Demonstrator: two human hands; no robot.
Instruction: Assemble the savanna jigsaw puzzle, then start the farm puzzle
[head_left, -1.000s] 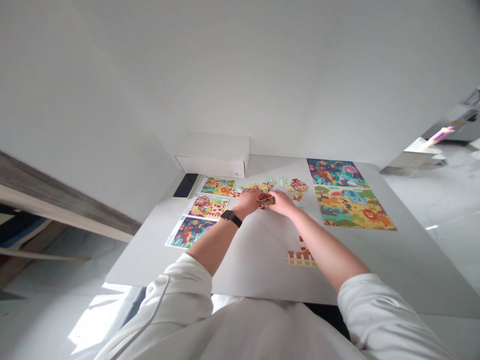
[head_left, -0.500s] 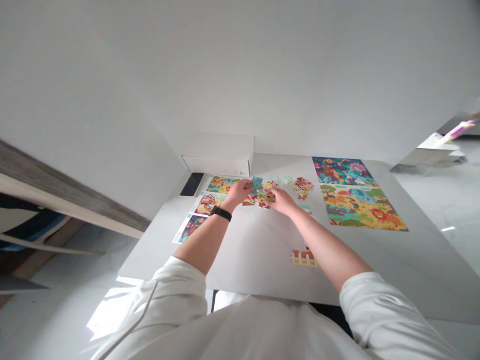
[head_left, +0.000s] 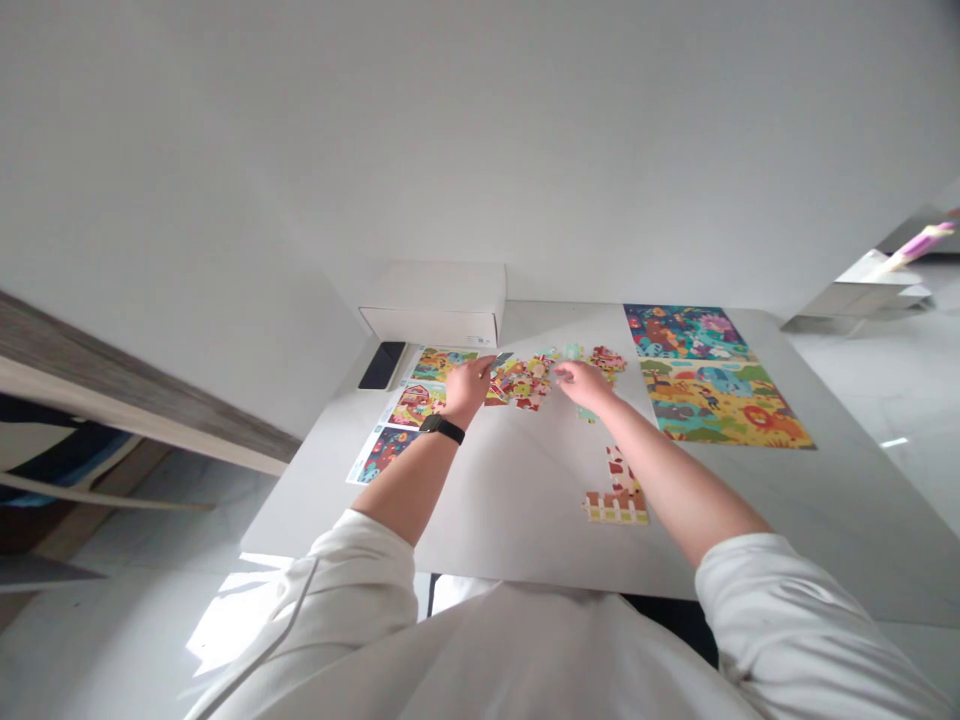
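Observation:
My left hand (head_left: 468, 386), with a black band at its wrist, pinches a puzzle piece (head_left: 503, 359) tilted nearly edge-on above the heap. Loose puzzle pieces (head_left: 534, 376), many red and yellow, lie in a heap between my hands. At the heap's right side is my right hand (head_left: 586, 386), its fingers bent and slightly apart, with no piece visible in them. More pieces (head_left: 606, 360) lie beyond that hand. Nearer to me, a few joined pieces (head_left: 616, 508) show a white fence and brown and red patches; my right forearm passes close beside them.
A picture sheet (head_left: 406, 405) lies at the left, partly behind my left hand, beside a dark phone (head_left: 382, 365). A white box (head_left: 435, 305) stands at the back against the wall. Two colourful animal pictures (head_left: 720, 400) lie on the right of the white table (head_left: 510, 500).
My right hand has lifted off the heap and shifted right. The piece in my left hand has turned from facing me to nearly edge-on. More of the joined pieces now shows.

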